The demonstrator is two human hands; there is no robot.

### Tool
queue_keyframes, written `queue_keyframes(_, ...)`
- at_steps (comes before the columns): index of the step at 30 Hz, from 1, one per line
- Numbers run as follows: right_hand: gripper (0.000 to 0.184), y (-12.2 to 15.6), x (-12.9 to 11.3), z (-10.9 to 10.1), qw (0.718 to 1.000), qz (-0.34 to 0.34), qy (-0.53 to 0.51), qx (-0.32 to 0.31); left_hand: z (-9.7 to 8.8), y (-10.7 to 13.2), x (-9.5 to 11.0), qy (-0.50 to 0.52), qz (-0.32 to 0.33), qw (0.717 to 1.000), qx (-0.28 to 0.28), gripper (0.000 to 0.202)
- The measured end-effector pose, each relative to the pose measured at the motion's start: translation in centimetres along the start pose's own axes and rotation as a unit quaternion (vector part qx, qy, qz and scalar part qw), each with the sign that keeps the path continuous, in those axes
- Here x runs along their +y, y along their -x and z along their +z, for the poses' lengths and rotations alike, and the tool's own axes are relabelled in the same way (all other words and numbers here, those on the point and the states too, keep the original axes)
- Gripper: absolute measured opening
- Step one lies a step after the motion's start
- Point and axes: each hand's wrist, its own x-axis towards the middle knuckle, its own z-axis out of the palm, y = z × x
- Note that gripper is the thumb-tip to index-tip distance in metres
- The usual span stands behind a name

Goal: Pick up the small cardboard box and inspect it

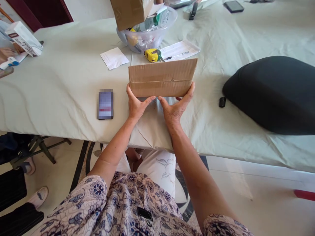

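Observation:
Both of my hands grip a brown cardboard box (pixel 162 78) close to the table's front edge. My left hand (pixel 137 105) is closed around its left lower corner, and my right hand (pixel 176 108) holds the right one. The thumbs lie along the near bottom edge, their tips almost meeting; most of the other fingers are hidden behind the box. A seam runs across the box's near face. Just behind it are a yellow and green tape measure (pixel 152 55), a pen (pixel 176 56) and a white paper sheet (pixel 184 49).
A phone (pixel 105 104) lies left of the box and a small paper (pixel 114 58) behind that. Farther back stands a clear plastic basin (pixel 150 41) of items beneath another carton (pixel 130 14). A black bulky object (pixel 273 95) and a small black cap (pixel 222 102) lie right. Another person's hand (pixel 7 54) shows far left.

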Motion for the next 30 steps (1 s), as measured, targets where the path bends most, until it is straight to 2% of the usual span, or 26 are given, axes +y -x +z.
queue_keyframes(4, 0.105, -0.1, -0.1, 0.0, 1.000, -0.013, 0.009, 0.016, 0.2, 0.1, -0.1, 0.013, -0.002, 1.000, 0.009, 0.134)
queue_keyframes(10, 0.058, -0.2, -1.0, -1.0, 0.999, -0.038, -0.036, 0.014, -0.5, -1.1, 0.2, 0.124, -0.014, 0.992, 0.025, 0.125)
queue_keyframes(12, 0.051, -0.2, -1.6, -1.3, 0.997, -0.041, -0.064, -0.002, -0.8, -1.5, 0.2, 0.153, -0.012, 0.988, 0.035, 0.119)
queue_keyframes(15, 0.052, -0.2, -2.3, -1.4, 0.992, -0.043, -0.115, -0.032, -1.4, -1.9, 0.2, 0.185, 0.001, 0.981, 0.056, 0.107)
queue_keyframes(18, 0.070, -0.3, -2.4, -1.4, 0.986, -0.030, -0.152, -0.055, -2.1, -2.1, 0.4, 0.192, -0.017, 0.979, 0.066, 0.093)
queue_keyframes(20, 0.079, -0.5, -2.2, -1.6, 0.985, -0.026, -0.154, -0.074, -2.4, -2.2, 0.7, 0.176, -0.029, 0.982, 0.062, 0.095)
queue_keyframes(23, 0.086, -0.7, -1.8, -2.1, 0.984, -0.025, -0.140, -0.110, -2.6, -2.2, 1.0, 0.154, -0.003, 0.987, 0.045, 0.109)
queue_keyframes(27, 0.082, -0.8, -1.5, -2.6, 0.980, -0.014, -0.156, -0.123, -2.8, -2.1, 1.5, 0.150, 0.032, 0.988, 0.021, 0.119)
queue_keyframes(30, 0.069, -0.9, -1.6, -2.6, 0.979, -0.008, -0.176, -0.099, -2.8, -1.9, 1.9, 0.160, 0.009, 0.987, 0.015, 0.119)
